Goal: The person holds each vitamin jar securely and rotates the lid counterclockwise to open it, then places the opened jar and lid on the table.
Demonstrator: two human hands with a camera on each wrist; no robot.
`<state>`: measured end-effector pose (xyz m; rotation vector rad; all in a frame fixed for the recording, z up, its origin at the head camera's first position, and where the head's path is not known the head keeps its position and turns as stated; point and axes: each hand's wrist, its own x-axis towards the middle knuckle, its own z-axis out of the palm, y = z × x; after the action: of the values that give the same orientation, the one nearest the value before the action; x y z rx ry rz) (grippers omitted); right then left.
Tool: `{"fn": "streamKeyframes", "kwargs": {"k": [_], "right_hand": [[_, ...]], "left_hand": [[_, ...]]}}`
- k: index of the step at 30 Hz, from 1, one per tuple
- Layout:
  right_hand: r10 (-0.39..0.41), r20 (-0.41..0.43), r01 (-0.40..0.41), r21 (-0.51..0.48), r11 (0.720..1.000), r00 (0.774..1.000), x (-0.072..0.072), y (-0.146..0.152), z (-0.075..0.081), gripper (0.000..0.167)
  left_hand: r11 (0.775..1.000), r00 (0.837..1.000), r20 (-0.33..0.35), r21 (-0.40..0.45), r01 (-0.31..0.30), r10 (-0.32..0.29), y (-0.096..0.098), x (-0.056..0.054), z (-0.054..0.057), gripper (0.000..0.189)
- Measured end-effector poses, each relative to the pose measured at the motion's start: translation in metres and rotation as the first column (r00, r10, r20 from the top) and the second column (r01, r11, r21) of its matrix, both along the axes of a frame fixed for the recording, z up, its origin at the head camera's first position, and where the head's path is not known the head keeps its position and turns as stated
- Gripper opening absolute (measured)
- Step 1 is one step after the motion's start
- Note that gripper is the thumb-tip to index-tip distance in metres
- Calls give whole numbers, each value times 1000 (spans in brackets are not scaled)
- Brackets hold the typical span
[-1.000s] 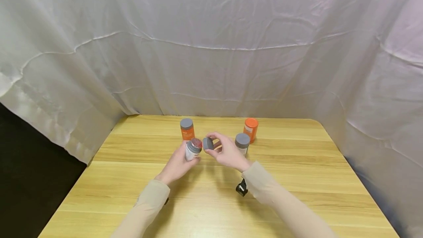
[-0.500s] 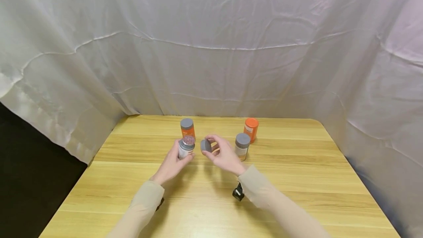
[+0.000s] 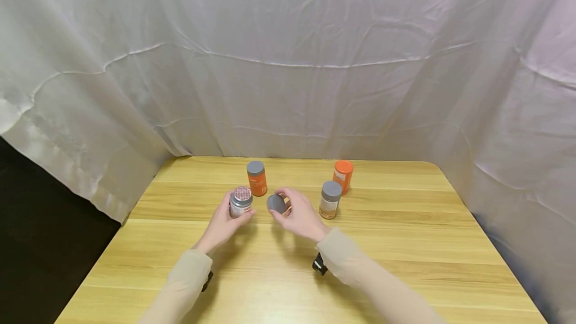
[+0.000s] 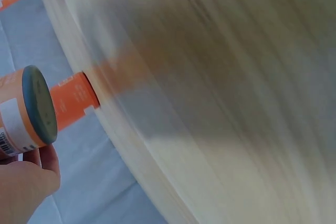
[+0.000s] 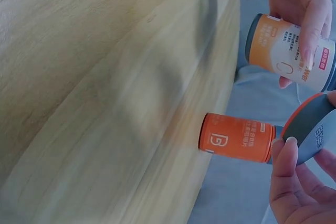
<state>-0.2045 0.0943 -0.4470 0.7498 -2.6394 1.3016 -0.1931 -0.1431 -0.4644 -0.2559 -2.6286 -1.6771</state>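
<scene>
My left hand (image 3: 222, 225) grips a pill bottle (image 3: 239, 210) with a white and orange label, held above the table and fairly upright. A patterned seal (image 3: 243, 193) covers its mouth inside a grey neck. Just to the right, my right hand (image 3: 300, 215) pinches a round grey lid (image 3: 276, 204) at its edge, apart from the bottle. In the right wrist view the lid (image 5: 319, 129) shows an orange edge, and left-hand fingers (image 5: 313, 35) wrap the bottle (image 5: 275, 45). The left wrist view catches the bottle's dark base (image 4: 40, 104).
An orange bottle with grey cap (image 3: 257, 182) stands behind, between the hands. To the right stand a clear-brown bottle with grey cap (image 3: 330, 204) and, behind it, an all-orange bottle (image 3: 343, 176). A pale curtain (image 3: 288, 109) hangs behind the wooden table (image 3: 405, 244).
My left hand has moved left with the bottle, which now stands more upright. The right hand has shifted slightly left and down, and the lid's flat face has turned more toward the head view.
</scene>
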Motion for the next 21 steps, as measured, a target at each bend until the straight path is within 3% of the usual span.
{"fn": "streamKeyframes", "kwargs": {"k": [11,21], "right_hand": [[1,-148,17,121,992,989,-1,-10,-6,47],[-33,-167,70,222,973,985,-2,-27,-8,50]], "left_hand": [[999,998,52,7,-36,35,-22,3,-2,80],[997,997,48,-46,-63,65,-37,3,-6,79]]}}
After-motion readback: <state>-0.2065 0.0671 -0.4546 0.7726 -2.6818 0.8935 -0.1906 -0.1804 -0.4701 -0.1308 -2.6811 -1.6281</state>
